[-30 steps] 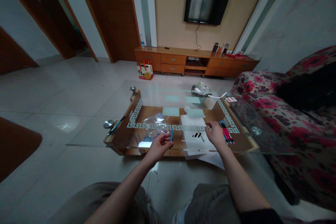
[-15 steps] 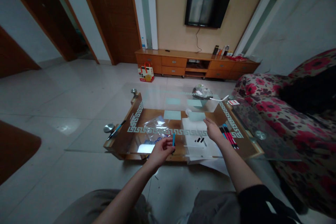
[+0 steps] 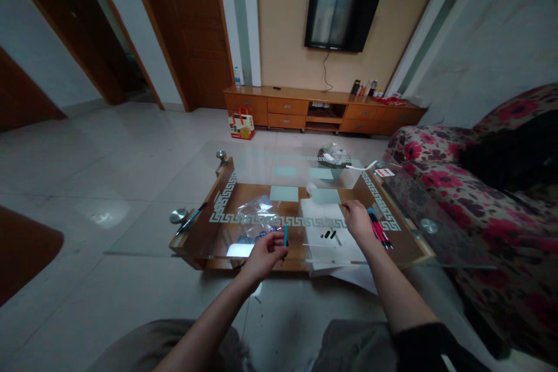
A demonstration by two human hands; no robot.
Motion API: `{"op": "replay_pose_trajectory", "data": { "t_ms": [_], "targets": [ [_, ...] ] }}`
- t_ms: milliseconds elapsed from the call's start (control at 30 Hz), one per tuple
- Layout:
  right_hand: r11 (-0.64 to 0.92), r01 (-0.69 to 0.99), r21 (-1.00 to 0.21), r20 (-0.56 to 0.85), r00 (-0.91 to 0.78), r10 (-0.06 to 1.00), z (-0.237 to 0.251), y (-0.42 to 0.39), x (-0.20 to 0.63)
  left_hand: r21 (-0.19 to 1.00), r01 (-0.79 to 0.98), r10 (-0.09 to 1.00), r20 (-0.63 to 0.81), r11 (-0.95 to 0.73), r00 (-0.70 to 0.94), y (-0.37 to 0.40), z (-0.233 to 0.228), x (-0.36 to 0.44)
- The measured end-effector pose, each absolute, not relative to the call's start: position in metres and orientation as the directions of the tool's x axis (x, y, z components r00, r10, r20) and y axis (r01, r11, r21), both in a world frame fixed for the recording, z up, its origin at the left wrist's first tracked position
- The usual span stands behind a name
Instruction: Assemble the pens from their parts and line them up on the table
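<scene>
Tube [image 3: 286, 235] upright over table [image 3: 300, 221]: our left hand [image 3: 264, 253] pinches it, grip closed, likely keeping top free. Our right hand [image 3: 358, 223] near pens [image 3: 381, 231]; its grip's closure, contents, we cannot tell.

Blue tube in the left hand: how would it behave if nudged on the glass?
Likely apt to roll: the blue tube looks slim and rounded, and the glass tabletop looks smooth. Probably stiff, since it stands straight in the left hand. Perhaps light, given how thin it looks.
</scene>
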State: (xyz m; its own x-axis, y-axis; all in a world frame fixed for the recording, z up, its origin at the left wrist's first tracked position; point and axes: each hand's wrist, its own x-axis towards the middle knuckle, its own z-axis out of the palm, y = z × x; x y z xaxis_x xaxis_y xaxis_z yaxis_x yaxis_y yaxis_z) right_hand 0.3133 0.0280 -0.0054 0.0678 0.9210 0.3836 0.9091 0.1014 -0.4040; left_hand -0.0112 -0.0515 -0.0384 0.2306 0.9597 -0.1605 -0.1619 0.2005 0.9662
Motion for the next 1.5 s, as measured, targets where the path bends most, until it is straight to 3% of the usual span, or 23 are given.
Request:
{"op": "replay_pose_trajectory", "data": {
  "t_ms": [100,233,300,433,567,767,933,1500],
  "targets": [
    [0.167,0.79,-0.59,0.474,0.171,0.863,0.017,0.015,0.302,0.968,-0.166,0.963,-0.146,0.186,0.226,-0.053,-0.038,-0.01],
    [0.257,0.34,-0.905,0.35,0.248,0.903,0.033,-0.012,0.268,0.971,-0.169,0.962,-0.122,0.166,0.243,-0.058,-0.035,-0.007],
    [0.251,0.165,-0.954,0.284,0.223,0.933,0.031,-0.028,0.244,0.973,-0.173,0.961,-0.105,0.153,0.256,-0.061,-0.032,-0.005],
    [0.135,0.011,-0.991,0.135,0.054,0.989,0.024,-0.048,0.202,0.981,-0.158,0.955,-0.064,0.113,0.291,-0.066,-0.026,-0.003],
    [0.063,0.021,-0.998,0.062,-0.064,0.996,0.024,-0.053,0.188,0.985,-0.143,0.953,-0.045,0.092,0.3,-0.07,-0.021,-0.003],
    [0.073,0.148,-0.986,0.063,-0.07,0.996,0.023,-0.054,0.197,1.0,-0.009,0.962,0.014,-0.013,0.271,-0.076,-0.015,-0.004],
    [-0.001,0.009,-1.0,-0.001,-0.069,0.998,0.021,-0.055,0.199,0.993,0.104,0.964,0.031,-0.06,0.264,-0.082,-0.016,-0.002],
    [0.131,0.151,-0.98,0.124,-0.058,0.991,0.022,-0.062,0.189,0.994,0.099,0.949,0.01,-0.043,0.316,-0.083,-0.016,-0.004]
  ]
}}
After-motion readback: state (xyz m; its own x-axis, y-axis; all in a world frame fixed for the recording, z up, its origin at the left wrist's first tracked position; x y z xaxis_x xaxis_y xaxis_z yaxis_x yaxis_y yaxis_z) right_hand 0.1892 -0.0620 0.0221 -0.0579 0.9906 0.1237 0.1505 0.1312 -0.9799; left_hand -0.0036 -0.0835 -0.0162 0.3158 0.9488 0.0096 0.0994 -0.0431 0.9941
